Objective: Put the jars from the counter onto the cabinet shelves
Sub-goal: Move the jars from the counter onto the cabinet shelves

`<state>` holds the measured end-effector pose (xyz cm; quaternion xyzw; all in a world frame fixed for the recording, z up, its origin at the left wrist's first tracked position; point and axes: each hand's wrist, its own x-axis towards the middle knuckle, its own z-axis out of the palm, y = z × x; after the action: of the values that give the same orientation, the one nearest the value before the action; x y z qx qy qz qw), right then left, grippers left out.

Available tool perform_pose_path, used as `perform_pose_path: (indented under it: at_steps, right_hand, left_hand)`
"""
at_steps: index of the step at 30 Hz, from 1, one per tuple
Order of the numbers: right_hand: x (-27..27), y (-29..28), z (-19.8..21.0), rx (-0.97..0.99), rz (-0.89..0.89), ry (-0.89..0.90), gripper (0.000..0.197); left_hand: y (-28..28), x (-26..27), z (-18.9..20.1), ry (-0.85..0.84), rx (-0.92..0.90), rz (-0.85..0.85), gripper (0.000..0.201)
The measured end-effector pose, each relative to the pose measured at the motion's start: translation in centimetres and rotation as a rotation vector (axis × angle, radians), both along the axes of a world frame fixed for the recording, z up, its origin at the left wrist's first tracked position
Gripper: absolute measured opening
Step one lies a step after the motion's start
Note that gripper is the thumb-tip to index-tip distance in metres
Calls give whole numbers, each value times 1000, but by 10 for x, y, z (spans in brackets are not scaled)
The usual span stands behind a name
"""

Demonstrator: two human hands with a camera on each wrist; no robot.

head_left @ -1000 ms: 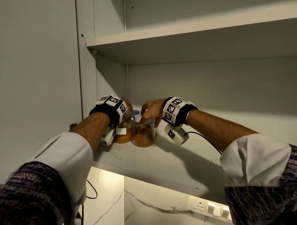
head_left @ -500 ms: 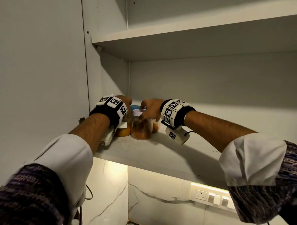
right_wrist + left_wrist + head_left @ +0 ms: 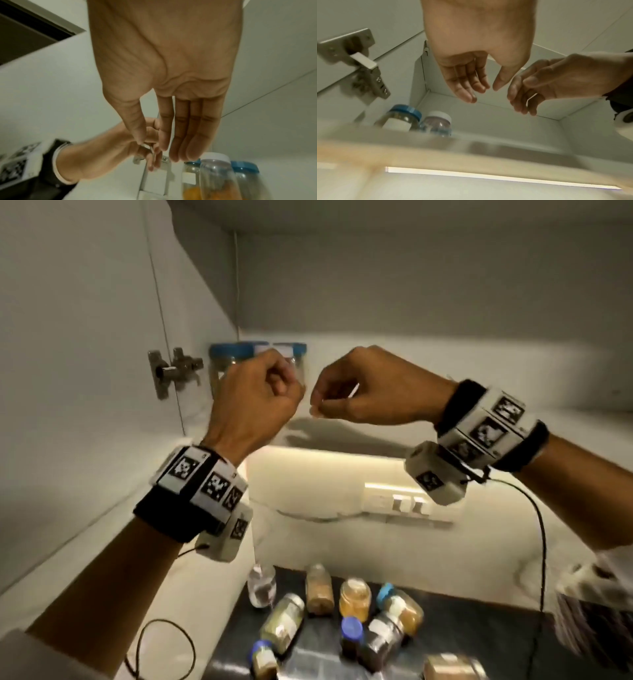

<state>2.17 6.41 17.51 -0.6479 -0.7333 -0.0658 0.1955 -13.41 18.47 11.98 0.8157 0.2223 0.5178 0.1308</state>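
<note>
Our left hand point(image 3: 255, 398) and right hand point(image 3: 368, 392) have let go and hang loosely curled, empty, leaving the shelf jars point(image 3: 239, 361) on the cabinet shelf point(image 3: 445, 419), so we turn to the jars on the desk point(image 3: 354, 599).

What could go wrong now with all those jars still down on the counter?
1. The jars on the counter stand packed together and some seem tipped over, so grabbing one might knock its neighbours rolling.
2. The cable hanging from the right hand dangles near them and could snag a lid.
3. The jars on the shelf sit near the front edge, so a bump might push them off.
</note>
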Motion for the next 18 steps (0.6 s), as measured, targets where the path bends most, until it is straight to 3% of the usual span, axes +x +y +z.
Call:
perform_pose_path:
  at_steps: [3, 6, 8, 11, 14, 18]
  right_hand:
    - [-5, -64, -66, 33, 4, 205, 11]
    - [7, -104, -162, 26, -135, 380, 10]
    - [26, -123, -238, -29, -282, 503, 7]
    - [55, -151, -337, -110, -518, 600, 5]
    - [76, -170, -402, -229, -726, 675, 14]
    - [105, -163, -448, -331, -852, 716, 11]
  left_hand:
    - [-35, -6, -68, -37, -92, -57, 25]
    - [-62, -6, -145, 70, -232, -67, 42]
    - [-77, 0, -195, 201, -332, -43, 37]
    - [-90, 7, -268, 453, -440, -106, 6]
    - [-96, 16, -340, 755, -526, -159, 30]
    - [-103, 31, -398, 1019, -667, -179, 36]
